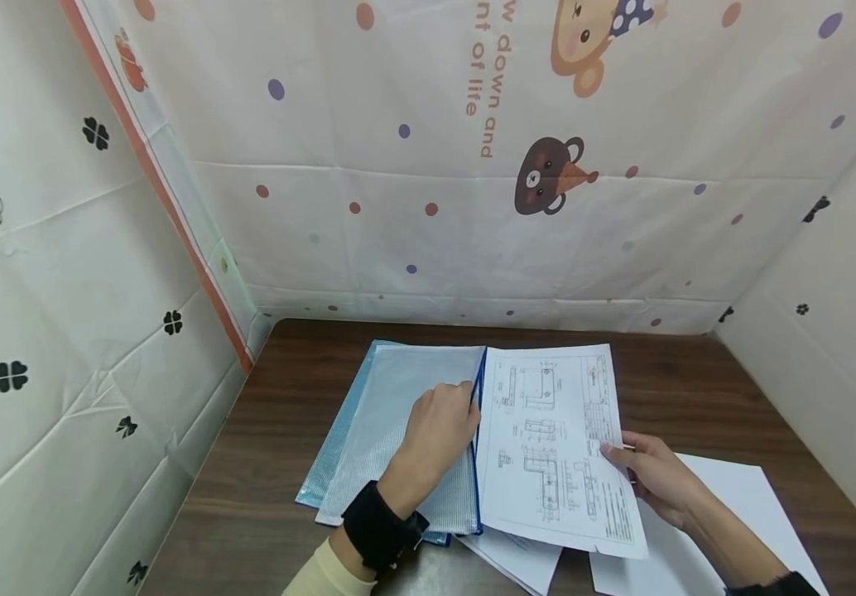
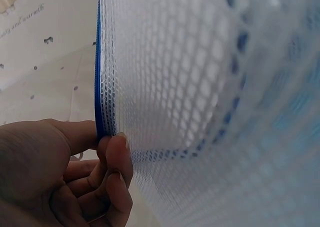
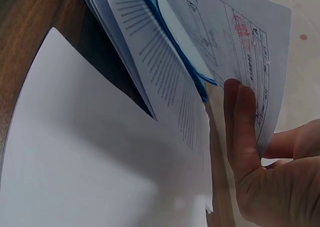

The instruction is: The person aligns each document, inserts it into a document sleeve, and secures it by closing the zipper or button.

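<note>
My left hand pinches the blue-zippered edge of a translucent mesh zipper pouch. In the left wrist view, thumb and fingers hold the corner of the pouch beside the blue zipper. A sheet of paper with technical drawings lies along the pouch's zipper side, its right edge held between thumb and fingers of my right hand. A red stamp shows on that sheet in the right wrist view. Whether its left edge reaches inside the pouch, I cannot tell.
Under the mesh pouch is a light blue pouch. Several papers stick out below the drawing sheet. Blank white paper lies at the right on the brown wooden table. Patterned white sheeting encloses the back and sides.
</note>
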Tool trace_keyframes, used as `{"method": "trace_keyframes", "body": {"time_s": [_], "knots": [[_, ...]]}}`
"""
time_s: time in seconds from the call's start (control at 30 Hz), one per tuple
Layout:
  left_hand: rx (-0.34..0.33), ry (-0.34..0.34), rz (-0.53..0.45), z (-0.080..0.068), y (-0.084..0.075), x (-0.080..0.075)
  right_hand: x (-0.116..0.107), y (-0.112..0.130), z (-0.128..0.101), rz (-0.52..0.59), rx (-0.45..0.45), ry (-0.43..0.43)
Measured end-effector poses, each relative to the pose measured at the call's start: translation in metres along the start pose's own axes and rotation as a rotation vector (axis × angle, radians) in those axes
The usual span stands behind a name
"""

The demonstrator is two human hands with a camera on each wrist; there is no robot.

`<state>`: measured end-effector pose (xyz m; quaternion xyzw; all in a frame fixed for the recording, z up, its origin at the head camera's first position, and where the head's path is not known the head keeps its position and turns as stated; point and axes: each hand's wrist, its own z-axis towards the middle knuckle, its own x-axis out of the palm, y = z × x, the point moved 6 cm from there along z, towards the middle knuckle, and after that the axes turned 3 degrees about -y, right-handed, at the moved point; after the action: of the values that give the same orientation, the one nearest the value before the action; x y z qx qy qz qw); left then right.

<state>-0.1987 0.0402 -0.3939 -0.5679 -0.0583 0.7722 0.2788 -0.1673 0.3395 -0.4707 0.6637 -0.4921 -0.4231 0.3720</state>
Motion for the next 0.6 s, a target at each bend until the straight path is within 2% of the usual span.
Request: {"method": "trace_keyframes", "body": {"time_s": [0.3,0.6], "knots": [[-0.007,-0.019,-0.004,0.0004,-0.0001,-0.0026,0.0017,0.0001,-0.0010,-0.004,-0.023,0.058],[0.036,0.012,0.034,0.0010,-0.0045,-0.0004,0.0053,0.0034,0.0003,-0.008,-0.017,0.054]]}}
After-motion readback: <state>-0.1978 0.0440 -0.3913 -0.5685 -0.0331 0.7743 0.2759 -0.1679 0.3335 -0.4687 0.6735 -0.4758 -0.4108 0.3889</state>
